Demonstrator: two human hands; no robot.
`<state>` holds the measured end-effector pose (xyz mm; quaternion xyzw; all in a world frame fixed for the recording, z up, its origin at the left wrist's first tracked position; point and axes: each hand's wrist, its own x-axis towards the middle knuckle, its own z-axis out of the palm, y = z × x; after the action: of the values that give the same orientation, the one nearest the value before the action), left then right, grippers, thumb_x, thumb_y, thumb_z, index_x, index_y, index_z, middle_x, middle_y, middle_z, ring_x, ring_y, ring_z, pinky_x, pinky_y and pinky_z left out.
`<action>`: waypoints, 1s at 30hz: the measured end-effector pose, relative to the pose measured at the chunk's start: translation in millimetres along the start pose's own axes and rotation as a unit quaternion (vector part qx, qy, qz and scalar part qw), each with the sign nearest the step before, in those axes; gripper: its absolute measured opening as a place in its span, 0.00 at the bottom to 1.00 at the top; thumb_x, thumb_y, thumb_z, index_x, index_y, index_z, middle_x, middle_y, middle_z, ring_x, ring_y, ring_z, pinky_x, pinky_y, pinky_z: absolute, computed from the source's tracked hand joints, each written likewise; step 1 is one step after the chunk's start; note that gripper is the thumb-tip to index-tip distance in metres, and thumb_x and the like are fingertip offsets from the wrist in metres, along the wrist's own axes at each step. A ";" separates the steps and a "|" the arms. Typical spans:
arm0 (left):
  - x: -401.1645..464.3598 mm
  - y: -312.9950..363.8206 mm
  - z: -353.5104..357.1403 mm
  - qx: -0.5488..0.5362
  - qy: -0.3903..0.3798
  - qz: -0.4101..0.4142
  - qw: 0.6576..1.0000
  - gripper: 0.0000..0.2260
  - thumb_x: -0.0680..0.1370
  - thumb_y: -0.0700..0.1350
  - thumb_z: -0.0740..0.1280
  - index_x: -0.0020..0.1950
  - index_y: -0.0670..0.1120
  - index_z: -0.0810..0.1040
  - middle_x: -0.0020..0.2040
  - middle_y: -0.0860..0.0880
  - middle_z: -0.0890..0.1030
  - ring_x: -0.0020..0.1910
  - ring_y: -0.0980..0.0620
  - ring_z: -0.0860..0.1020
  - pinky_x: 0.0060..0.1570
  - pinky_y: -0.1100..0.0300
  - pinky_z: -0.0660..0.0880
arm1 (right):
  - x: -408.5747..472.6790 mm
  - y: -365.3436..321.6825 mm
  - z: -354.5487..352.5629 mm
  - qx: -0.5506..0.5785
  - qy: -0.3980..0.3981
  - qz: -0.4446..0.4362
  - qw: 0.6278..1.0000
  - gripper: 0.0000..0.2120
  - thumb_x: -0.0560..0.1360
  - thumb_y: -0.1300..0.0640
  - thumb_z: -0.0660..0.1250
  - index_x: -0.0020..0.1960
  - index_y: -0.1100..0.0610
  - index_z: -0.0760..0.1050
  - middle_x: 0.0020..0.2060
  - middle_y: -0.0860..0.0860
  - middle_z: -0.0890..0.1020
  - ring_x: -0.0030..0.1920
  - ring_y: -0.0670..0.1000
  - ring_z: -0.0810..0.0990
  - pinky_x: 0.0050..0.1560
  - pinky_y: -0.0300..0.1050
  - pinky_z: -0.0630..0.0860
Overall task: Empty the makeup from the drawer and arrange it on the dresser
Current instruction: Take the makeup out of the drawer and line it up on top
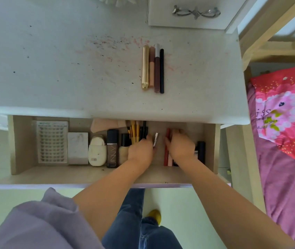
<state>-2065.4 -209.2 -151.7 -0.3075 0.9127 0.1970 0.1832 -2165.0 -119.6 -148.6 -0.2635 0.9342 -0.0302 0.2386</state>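
White and smudged with reddish and dark flecks, the dresser top (71,69) already carries a tidy row of four slim sticks (153,68), side by side with their long axes running away from the person. Below it the drawer (22,169) stands pulled out, and most of the makeup is in it yet — a lash card (52,141) at the far left, a white box (77,148), a cream case (97,150), a dark bottle (112,149), then brushes and pencils (136,130) lying lengthwise front to back. Both hands are down in the drawer's middle. The left hand (141,150) has its fingers curled among the brushes and pencils, with a small silver-capped tube (156,139) just beside its fingertips; whether it has hold of any of them I cannot tell. The right hand (180,145) lies over a red stick (166,148) and the pale tubes next to it, its fingers bent down on them, but a firm grip is not plain either. These pieces lie parallel to the row above, so a lift straight forward onto the top would likely set them down without turning — the right hand being nearer the row's open side.
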 end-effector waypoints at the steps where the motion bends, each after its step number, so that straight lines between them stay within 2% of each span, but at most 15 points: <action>1: 0.2 -1.1 2.3 -0.012 0.004 -0.002 1.000 0.14 0.80 0.50 0.59 0.60 0.44 0.68 0.47 0.45 0.80 0.43 0.45 0.80 0.31 0.58 0.66 | 0.6 -0.3 1.6 0.003 0.002 0.002 1.000 0.19 0.80 0.46 0.56 0.61 0.59 0.70 0.58 0.57 0.75 0.55 0.57 0.75 0.38 0.44 0.68; 6: -15.2 -5.9 -2.3 -0.128 0.037 -0.012 0.991 0.10 0.79 0.50 0.61 0.55 0.45 0.71 0.47 0.47 0.79 0.39 0.49 0.77 0.33 0.58 0.71 | -17.3 -1.0 -12.1 0.080 0.042 -0.033 0.995 0.14 0.79 0.50 0.58 0.54 0.60 0.72 0.52 0.57 0.77 0.48 0.57 0.77 0.38 0.45 0.71; 9: -39.4 -15.8 -17.9 -0.203 0.097 0.053 0.973 0.07 0.78 0.48 0.63 0.52 0.45 0.73 0.49 0.52 0.72 0.40 0.56 0.72 0.38 0.63 0.69 | -42.1 -0.9 -34.1 0.183 0.034 -0.085 0.979 0.10 0.79 0.51 0.59 0.55 0.57 0.72 0.47 0.52 0.78 0.43 0.52 0.78 0.40 0.44 0.73; 10: -48.0 -19.5 -28.4 -0.231 0.120 0.076 0.963 0.06 0.78 0.48 0.64 0.51 0.46 0.73 0.48 0.53 0.71 0.41 0.57 0.71 0.40 0.64 0.69 | -49.8 -1.4 -45.0 0.220 0.036 -0.109 0.969 0.09 0.79 0.51 0.60 0.55 0.55 0.73 0.44 0.49 0.79 0.42 0.47 0.78 0.40 0.39 0.73; 12: -62.2 -25.2 -57.4 -0.297 0.154 0.095 0.938 0.04 0.77 0.48 0.64 0.49 0.49 0.73 0.44 0.55 0.74 0.41 0.58 0.74 0.41 0.67 0.69 | -60.7 -3.9 -71.8 0.270 0.053 -0.157 0.949 0.08 0.78 0.52 0.61 0.56 0.52 0.73 0.40 0.41 0.77 0.41 0.40 0.76 0.40 0.31 0.70; 15: -60.3 -29.0 -124.2 -0.338 0.214 0.112 0.910 0.10 0.75 0.55 0.60 0.52 0.52 0.72 0.43 0.58 0.77 0.43 0.61 0.77 0.41 0.68 0.75 | -53.4 -15.9 -126.3 0.337 0.100 -0.193 0.916 0.05 0.77 0.53 0.63 0.53 0.48 0.70 0.40 0.39 0.76 0.42 0.37 0.77 0.43 0.29 0.74; 17: -39.6 -28.1 -167.5 -0.346 0.266 0.122 0.891 0.08 0.76 0.52 0.61 0.53 0.51 0.71 0.44 0.58 0.77 0.44 0.62 0.77 0.42 0.70 0.75 | -31.4 -25.6 -159.6 0.368 0.144 -0.189 0.899 0.04 0.77 0.54 0.64 0.52 0.50 0.71 0.40 0.41 0.77 0.42 0.37 0.77 0.44 0.29 0.75; 19: -6.3 -25.8 -201.2 -0.357 0.297 0.105 0.879 0.04 0.78 0.47 0.62 0.51 0.49 0.71 0.44 0.55 0.77 0.42 0.60 0.76 0.42 0.70 0.75 | -2.2 -35.5 -183.8 0.371 0.174 -0.169 0.896 0.04 0.78 0.54 0.64 0.51 0.52 0.71 0.39 0.42 0.77 0.40 0.41 0.79 0.43 0.31 0.76; 22: 49.9 -23.6 -224.2 -0.314 0.276 0.034 0.908 0.03 0.79 0.45 0.61 0.49 0.46 0.72 0.39 0.52 0.76 0.38 0.55 0.74 0.34 0.72 0.69 | 43.8 -46.5 -196.7 0.364 0.173 -0.124 0.907 0.06 0.78 0.53 0.63 0.52 0.55 0.72 0.37 0.48 0.78 0.40 0.47 0.80 0.40 0.33 0.75; 24: 79.0 -22.3 -224.2 -0.281 0.244 0.002 0.928 0.08 0.78 0.46 0.61 0.54 0.44 0.74 0.37 0.54 0.75 0.34 0.57 0.73 0.30 0.73 0.65 | 68.2 -51.5 -194.0 0.354 0.159 -0.103 0.916 0.09 0.78 0.53 0.63 0.54 0.57 0.72 0.37 0.48 0.78 0.40 0.49 0.79 0.40 0.36 0.73; 25: 88.4 -21.1 -222.0 -0.272 0.225 -0.004 0.935 0.11 0.78 0.47 0.62 0.58 0.44 0.74 0.37 0.53 0.76 0.35 0.57 0.74 0.31 0.73 0.65 | 77.4 -53.9 -191.1 0.342 0.154 -0.097 0.922 0.10 0.78 0.52 0.63 0.56 0.56 0.72 0.36 0.47 0.76 0.39 0.48 0.78 0.40 0.38 0.72; 27: 99.2 -18.9 -215.1 -0.252 0.202 -0.011 0.946 0.15 0.78 0.50 0.62 0.63 0.46 0.72 0.41 0.51 0.79 0.38 0.53 0.77 0.37 0.64 0.70 | 89.6 -58.4 -184.4 0.295 0.154 -0.094 0.938 0.12 0.78 0.51 0.63 0.59 0.56 0.72 0.34 0.45 0.74 0.38 0.47 0.75 0.41 0.40 0.70; 30: 105.9 -18.2 -206.1 -0.179 0.218 -0.009 0.959 0.18 0.78 0.54 0.60 0.66 0.50 0.69 0.42 0.52 0.78 0.40 0.51 0.76 0.40 0.57 0.73 | 97.4 -62.9 -176.5 0.207 0.172 -0.104 0.958 0.15 0.78 0.49 0.60 0.62 0.54 0.70 0.36 0.46 0.75 0.40 0.49 0.76 0.40 0.44 0.71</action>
<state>-2176.6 -371.7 -28.1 -0.3793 0.8775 0.2833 -0.0762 -2289.1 -235.3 -23.0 -0.2945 0.9020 -0.2924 0.1193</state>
